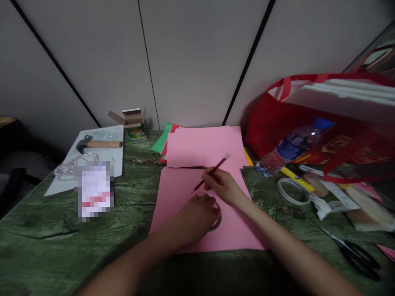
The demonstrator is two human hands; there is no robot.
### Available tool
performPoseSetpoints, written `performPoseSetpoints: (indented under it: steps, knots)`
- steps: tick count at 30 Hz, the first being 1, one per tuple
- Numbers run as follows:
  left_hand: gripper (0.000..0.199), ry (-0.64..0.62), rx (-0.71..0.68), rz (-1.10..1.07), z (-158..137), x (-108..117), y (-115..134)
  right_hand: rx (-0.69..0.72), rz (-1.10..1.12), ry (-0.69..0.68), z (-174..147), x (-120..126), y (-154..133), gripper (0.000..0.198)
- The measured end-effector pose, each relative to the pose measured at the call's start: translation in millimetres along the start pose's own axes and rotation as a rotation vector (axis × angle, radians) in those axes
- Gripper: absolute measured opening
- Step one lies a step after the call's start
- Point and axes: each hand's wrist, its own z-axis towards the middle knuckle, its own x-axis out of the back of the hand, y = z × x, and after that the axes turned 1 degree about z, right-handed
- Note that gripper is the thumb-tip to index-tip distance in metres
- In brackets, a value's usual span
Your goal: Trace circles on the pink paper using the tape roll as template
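Observation:
A pink sheet of paper point(173, 189) lies flat in front of me. My right hand point(220, 185) is closed around a dark pencil point(216, 167), its tip pointing down and left just over the sheet. Below it, my left hand point(197, 216) has its fingers bent over a round ring point(220, 220) that rests on the paper and looks like a roll of tape. The hand hides most of the ring, and pink shows through its middle. Behind the sheet lies a stack of pink paper point(205, 146), with green and red sheets sticking out at its left.
To the right are a plastic bottle point(294, 144), a white tape roll point(293, 191), black-handled scissors point(358, 257) and a red bag point(262, 123). At left, a hammer point(103, 144) lies on a white board point(119, 160) beside an opened small box point(136, 131) and a blurred-out item point(94, 191).

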Motion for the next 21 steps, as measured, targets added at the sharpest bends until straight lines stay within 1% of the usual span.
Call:
performPoseSetpoints:
  steps: [2, 3, 5, 6, 7, 8, 9, 11, 13, 15, 18, 19, 21]
  knots:
    - [0.017, 0.011, -0.018, -0.033, 0, 0, -9, 0.030, 0.076, 0.156, -16, 12, 3, 0.027]
    - [0.017, 0.007, -0.034, -0.049, 0, 0, -13, 0.053, 0.063, 0.232, -26, 18, 5, 0.031]
    - [0.020, -0.006, -0.065, -0.083, 0, 2, -21, 0.133, -0.049, 0.413, -48, 27, 6, 0.032]
    - [0.022, -0.020, -0.075, -0.104, 1, 3, -24, 0.196, -0.102, 0.480, -60, 30, 6, 0.031]
    - [0.026, -0.035, -0.080, -0.126, 1, 3, -26, 0.256, -0.148, 0.515, -70, 31, 6, 0.029]
    - [0.031, -0.049, -0.081, -0.152, 2, 4, -28, 0.321, -0.185, 0.523, -81, 30, 5, 0.026]
    - [0.034, -0.060, -0.080, -0.183, 3, 5, -30, 0.385, -0.219, 0.504, -90, 28, 5, 0.021]
    - [0.035, -0.060, -0.068, -0.250, 5, 5, -32, 0.487, -0.264, 0.414, -103, 20, 6, 0.013]
    - [0.034, -0.051, -0.061, -0.311, 6, 5, -33, 0.529, -0.257, 0.322, -110, 10, 7, 0.010]
    - [0.034, -0.056, -0.070, -0.345, 6, 3, -35, 0.496, -0.198, 0.291, -111, 1, 9, 0.012]
    - [0.046, -0.039, -0.093, -0.385, 4, 0, -43, 0.380, -0.126, 0.339, -108, -5, 13, 0.015]
    - [0.051, -0.022, -0.095, -0.409, 3, -2, -46, 0.366, -0.146, 0.355, -107, -5, 13, 0.015]
    - [0.057, 0.011, -0.078, -0.472, 2, -7, -53, 0.409, -0.245, 0.329, -105, -5, 12, 0.011]
